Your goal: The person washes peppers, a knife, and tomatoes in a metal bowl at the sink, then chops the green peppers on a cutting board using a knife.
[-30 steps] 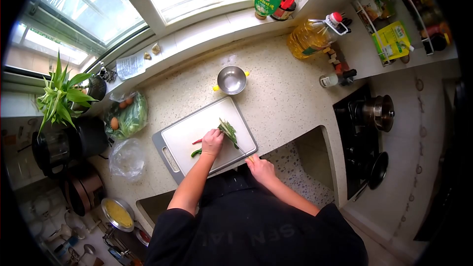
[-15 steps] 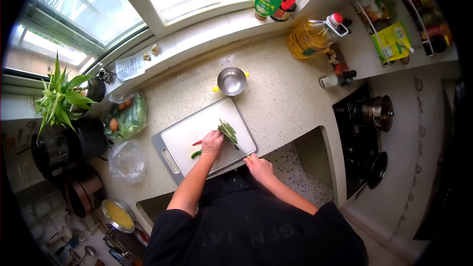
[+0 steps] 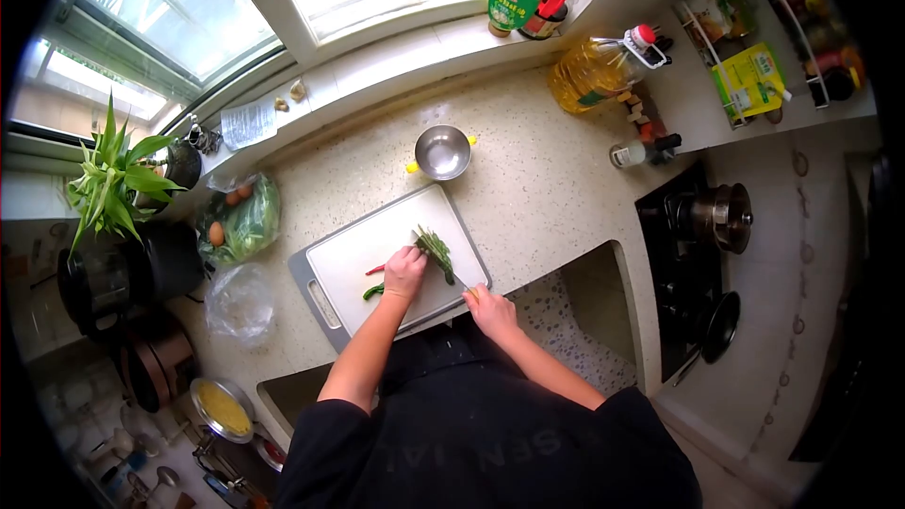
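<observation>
A white cutting board (image 3: pixel 353 251) with a grey rim lies on the counter in front of me. On its right half is a bunch of cut green stalks (image 3: pixel 435 252). My left hand (image 3: pixel 404 270) has its fingers curled onto the left side of that bunch. Wrapped round the handle of a knife, my right hand (image 3: pixel 491 310) is at the board's lower right edge. The knife blade (image 3: pixel 459 281) points up and left to the stalks, its far part hidden by them. Left of my left hand lie a red chili (image 3: pixel 375 270) and a green chili (image 3: pixel 373 291).
A metal bowl (image 3: pixel 442 153) with yellow handles stands behind the board. To the left are a bag of greens and eggs (image 3: pixel 247 226) and a crumpled plastic bag (image 3: pixel 240 304). An oil bottle (image 3: pixel 589 75) stands back right; a stove (image 3: pixel 681 264) is at the right.
My right hand and the knife have shifted slightly up and left toward the stalks. My left hand stays nearly in place on the bunch.
</observation>
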Demonstrator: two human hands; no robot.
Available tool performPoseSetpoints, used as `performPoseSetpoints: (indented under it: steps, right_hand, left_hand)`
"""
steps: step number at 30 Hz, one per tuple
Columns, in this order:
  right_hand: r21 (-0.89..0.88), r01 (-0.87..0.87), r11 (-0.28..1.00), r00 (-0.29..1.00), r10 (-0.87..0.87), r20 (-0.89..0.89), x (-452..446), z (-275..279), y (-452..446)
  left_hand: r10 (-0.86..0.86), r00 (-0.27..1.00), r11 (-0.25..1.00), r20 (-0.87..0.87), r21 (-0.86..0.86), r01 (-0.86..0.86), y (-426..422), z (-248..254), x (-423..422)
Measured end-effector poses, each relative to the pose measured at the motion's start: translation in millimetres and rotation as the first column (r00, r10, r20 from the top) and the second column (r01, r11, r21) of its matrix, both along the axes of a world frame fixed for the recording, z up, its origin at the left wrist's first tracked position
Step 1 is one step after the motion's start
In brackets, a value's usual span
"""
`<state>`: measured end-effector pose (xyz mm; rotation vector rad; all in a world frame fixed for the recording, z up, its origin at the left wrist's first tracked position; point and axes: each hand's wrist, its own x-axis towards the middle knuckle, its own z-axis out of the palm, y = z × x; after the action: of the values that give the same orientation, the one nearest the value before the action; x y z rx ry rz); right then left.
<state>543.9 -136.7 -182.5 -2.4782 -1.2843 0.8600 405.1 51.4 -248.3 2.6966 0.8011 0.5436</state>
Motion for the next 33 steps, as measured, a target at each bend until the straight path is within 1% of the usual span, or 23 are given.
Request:
performPoseSetpoints:
  steps: [6,11,14,22,27,33]
  right_hand:
    - [0.032,0.028,0.999,1.0,-0.028,-0.006,0,-5,12]
    - [0.023,0.082,0.996,0.994,-0.081,-0.068,4,-11,11]
    - [0.044,0.098,0.994,0.989,-0.092,-0.114,5,-11,9]
    - [0.075,0.109,0.991,0.985,-0.097,-0.146,8,-2,5]
    - [0.099,0.126,0.987,0.98,-0.109,-0.169,10,13,3]
    - [0.025,0.06,0.998,0.992,-0.057,-0.113,6,12,1]
  left_hand:
    - [-0.005,0.999,1.0,0.038,0.001,0.005,-1,-4,0]
    - [0.0,0.999,1.0,0.046,-0.003,0.001,-1,-6,-1]
    - [-0.002,0.996,1.0,0.086,0.004,0.001,0,-4,0]
    - [0.015,0.998,1.0,0.055,-0.009,-0.015,-2,-2,1]
    - [0.02,0.998,1.0,0.059,-0.009,-0.02,-2,-2,1]
    - [0.015,0.997,1.0,0.08,-0.011,-0.015,-1,-3,1]
